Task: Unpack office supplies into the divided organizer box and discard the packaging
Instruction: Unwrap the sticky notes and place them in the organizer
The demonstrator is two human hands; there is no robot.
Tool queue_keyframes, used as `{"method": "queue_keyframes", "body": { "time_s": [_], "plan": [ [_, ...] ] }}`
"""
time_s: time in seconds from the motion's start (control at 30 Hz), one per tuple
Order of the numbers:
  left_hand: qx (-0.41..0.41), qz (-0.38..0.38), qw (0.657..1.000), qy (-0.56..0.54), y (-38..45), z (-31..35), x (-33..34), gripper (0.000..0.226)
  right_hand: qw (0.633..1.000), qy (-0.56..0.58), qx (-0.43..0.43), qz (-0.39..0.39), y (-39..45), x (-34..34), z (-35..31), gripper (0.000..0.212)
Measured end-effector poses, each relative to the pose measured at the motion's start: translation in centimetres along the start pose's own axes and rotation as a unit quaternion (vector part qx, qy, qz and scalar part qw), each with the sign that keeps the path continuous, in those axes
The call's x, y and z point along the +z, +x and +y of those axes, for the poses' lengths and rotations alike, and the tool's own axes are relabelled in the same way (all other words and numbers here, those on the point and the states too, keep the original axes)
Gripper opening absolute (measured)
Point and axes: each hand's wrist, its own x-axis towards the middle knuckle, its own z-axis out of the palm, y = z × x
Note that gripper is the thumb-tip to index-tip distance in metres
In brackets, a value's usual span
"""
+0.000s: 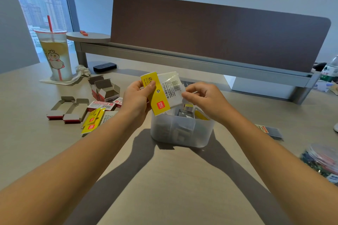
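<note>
A translucent divided organizer box (182, 133) stands mid-table with small supplies in its compartments. Just above its back left I hold a sticky-note pack (164, 91), yellow band and clear wrapper with a barcode. My left hand (136, 100) grips the pack's left side, thumb on the yellow band. My right hand (203, 99) pinches the wrapper's right edge over the box.
Opened red-and-white cartons (105, 90), flattened boxes (68, 110) and yellow wrappers (93, 120) lie left of the box. A drink cup with a straw (56, 54) stands at the far left. At the right lie a dark packet (270, 130) and a jar of clips (321, 160). A partition panel (210, 28) closes the back.
</note>
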Motion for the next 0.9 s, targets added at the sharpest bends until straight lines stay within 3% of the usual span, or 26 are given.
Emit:
{"method": "queue_keyframes", "body": {
  "time_s": [0.2,0.5,0.73,0.9],
  "plan": [
    [0.007,-0.009,1.000,0.013,0.4,-0.1,-0.1,0.009,0.996,0.070,0.041,-0.021,0.0,-0.2,-0.6,0.007],
    [0.020,0.025,0.999,0.035,1.1,0.0,-1.1,0.012,0.977,0.187,0.098,0.026,0.6,-0.5,-0.1,0.018],
    [0.004,0.054,0.998,0.034,1.7,-0.2,-2.6,0.011,0.989,0.068,0.064,0.119,1.6,-1.6,0.2,0.013],
    [0.002,0.057,0.998,0.011,1.9,-0.2,-3.2,0.011,0.997,-0.016,0.056,0.060,2.1,-2.8,0.1,0.020]
  ]
}}
